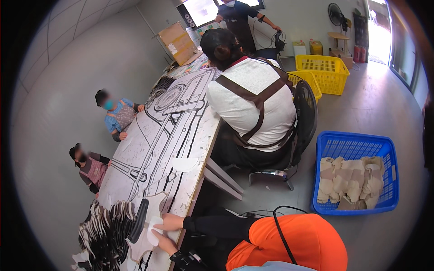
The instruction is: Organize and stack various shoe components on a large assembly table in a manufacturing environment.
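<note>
At the table's near edge, my right hand point(171, 221) and my left hand point(165, 243) meet at a small white flat piece point(153, 231). The fingers of both are closed on it. It lies over a pale beige cut piece point(156, 205), which has a light edge and rests on the tabletop. A long black padded strip point(139, 221) lies along that piece's far side. Beyond it stands a thick pile of dark and whitish fabric pieces point(101, 228), in several overlapping stacks. My fingertips are partly hidden by the white piece.
The long table point(185, 156) bears black line drawings and a loose white sheet point(185, 164). A person in white point(260, 104) sits beside it; others stand across and behind. On the floor are a blue basket point(357, 210) of beige bundles and yellow baskets point(323, 74).
</note>
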The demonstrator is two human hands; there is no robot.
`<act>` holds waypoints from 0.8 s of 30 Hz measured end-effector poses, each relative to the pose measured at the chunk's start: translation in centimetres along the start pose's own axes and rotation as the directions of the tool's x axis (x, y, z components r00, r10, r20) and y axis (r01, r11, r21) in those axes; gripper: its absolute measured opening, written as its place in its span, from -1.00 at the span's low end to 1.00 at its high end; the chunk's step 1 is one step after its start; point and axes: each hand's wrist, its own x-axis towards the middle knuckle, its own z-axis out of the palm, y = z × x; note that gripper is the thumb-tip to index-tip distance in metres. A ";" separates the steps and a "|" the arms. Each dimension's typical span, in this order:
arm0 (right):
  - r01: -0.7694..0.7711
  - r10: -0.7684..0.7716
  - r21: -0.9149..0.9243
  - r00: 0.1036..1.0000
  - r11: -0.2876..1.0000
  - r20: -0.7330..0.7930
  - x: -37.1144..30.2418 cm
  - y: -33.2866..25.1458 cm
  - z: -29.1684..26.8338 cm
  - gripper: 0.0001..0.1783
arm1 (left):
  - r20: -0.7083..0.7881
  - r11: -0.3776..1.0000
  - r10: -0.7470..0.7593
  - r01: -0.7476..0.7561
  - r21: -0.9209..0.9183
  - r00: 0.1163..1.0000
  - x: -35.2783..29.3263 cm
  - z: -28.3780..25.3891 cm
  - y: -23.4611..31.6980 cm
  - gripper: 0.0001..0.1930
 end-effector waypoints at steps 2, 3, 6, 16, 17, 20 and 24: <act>-0.005 0.005 -0.002 1.000 1.000 -0.004 0.0 -0.2 0.1 -0.26 | 0.003 1.000 0.009 -0.009 0.003 1.000 0.0 -0.3 0.0 -0.39; -0.011 0.011 -0.004 1.000 1.000 -0.008 -0.1 -0.2 0.2 -0.27 | 0.006 1.000 0.017 -0.017 0.005 1.000 0.0 -0.5 -0.1 -0.40; 0.013 -0.013 -0.007 1.000 1.000 0.001 0.0 -0.1 0.5 -0.27 | 0.028 1.000 -0.016 0.015 0.008 0.999 0.6 -1.1 -0.5 -0.40; 0.014 -0.014 0.000 1.000 1.000 -0.018 0.4 0.3 0.8 -0.29 | 0.030 0.997 -0.017 0.015 0.079 0.999 0.9 -1.5 -0.7 -0.39; 0.024 -0.024 -0.002 0.999 1.000 -0.026 0.3 0.4 0.8 -0.29 | 0.039 0.994 -0.012 0.008 0.108 0.999 0.5 -1.2 -0.2 -0.40; 0.035 -0.035 -0.007 0.999 0.999 -0.026 0.2 0.5 0.5 -0.28 | 0.045 0.999 -0.009 0.007 0.043 0.999 -0.6 0.1 0.9 -0.41; -0.054 0.054 -0.002 0.990 0.999 0.132 0.3 -0.3 -0.2 -0.19 | 0.031 1.000 -0.027 0.028 -0.011 0.999 0.4 -0.8 0.0 -0.42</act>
